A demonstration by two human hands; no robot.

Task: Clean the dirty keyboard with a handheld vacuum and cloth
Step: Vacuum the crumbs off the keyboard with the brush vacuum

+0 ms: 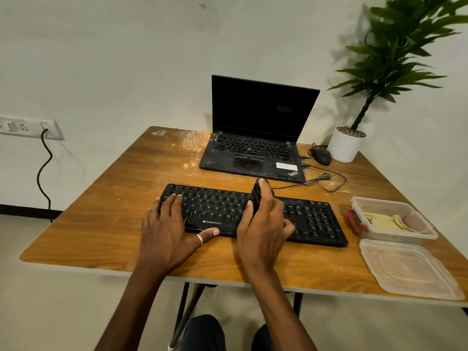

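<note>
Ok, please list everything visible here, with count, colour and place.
table: 1, brown, under everything
keyboard: 1, black, table centre
laptop: 1, black, behind keyboard
mouse: 1, black, beside laptop
plant: 1, green, white pot, far right
container: 1, clear, right of keyboard
cloth: 1, yellowish, inside container
lid: 1, clear, in front of container
socket: 1, white, left wall
handheld vacuum: 1, black, held over keyboard
left hand: 1, flat on keyboard
right hand: 1, grips handheld vacuum

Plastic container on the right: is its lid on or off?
Off. The container stands open-topped, and its lid lies flat on the table beside it, nearer the person.
</note>
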